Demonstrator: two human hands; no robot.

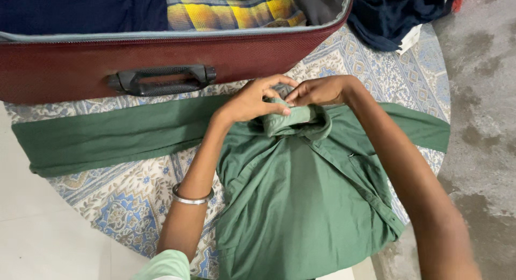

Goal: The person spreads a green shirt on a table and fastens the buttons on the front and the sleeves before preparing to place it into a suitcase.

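Note:
A green shirt [301, 204] lies face down on a patterned blue and cream cloth [123, 204], its long sleeves spread out to the left [107, 137] and right [424, 129]. Both hands are at its collar [293, 121]. My left hand [252, 100], with a silver bangle [192, 196] on the forearm, pinches the collar's upper edge. My right hand [320, 90] grips the same collar from the other side, fingers curled over the fabric.
An open maroon suitcase [64, 65] with a black handle [161, 80] lies just beyond the shirt, holding a yellow plaid cloth [231, 13] and dark clothes. A dark blue garment pile [392, 13] sits at the back right. Grey floor lies right.

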